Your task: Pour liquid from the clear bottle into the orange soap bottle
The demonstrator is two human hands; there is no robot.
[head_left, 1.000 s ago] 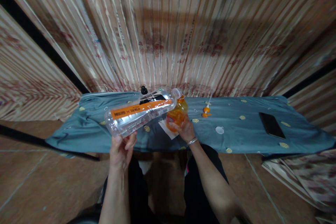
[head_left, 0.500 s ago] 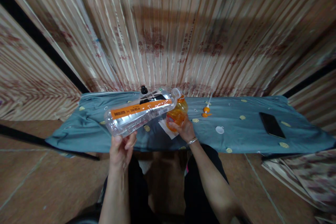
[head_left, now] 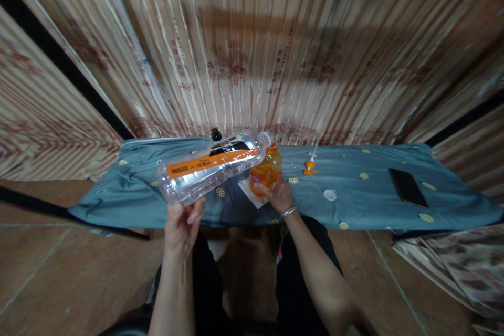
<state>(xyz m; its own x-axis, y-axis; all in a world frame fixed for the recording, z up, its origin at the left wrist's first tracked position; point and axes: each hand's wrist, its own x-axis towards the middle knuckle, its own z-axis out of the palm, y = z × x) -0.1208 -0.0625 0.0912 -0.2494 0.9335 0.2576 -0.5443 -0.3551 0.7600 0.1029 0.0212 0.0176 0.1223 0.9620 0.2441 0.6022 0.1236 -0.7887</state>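
Observation:
My left hand point(head_left: 184, 220) grips the base end of a large clear plastic bottle point(head_left: 212, 168) with an orange and silver label. The bottle is tilted, its mouth resting at or just over the neck of a smaller bottle of orange liquid point(head_left: 264, 174). My right hand point(head_left: 276, 194) is wrapped round that orange bottle, which stands on a white paper point(head_left: 252, 195). Whether liquid flows between the two mouths I cannot make out. Right of them lies an orange pump top point(head_left: 310, 166) with a thin clear tube.
A teal patterned cloth point(head_left: 370, 205) covers the narrow table. On it are a small black cap point(head_left: 216, 135) behind the large bottle, a white round lid point(head_left: 329, 195) and a black phone point(head_left: 408, 187) at the right. A striped curtain point(head_left: 252, 63) hangs close behind.

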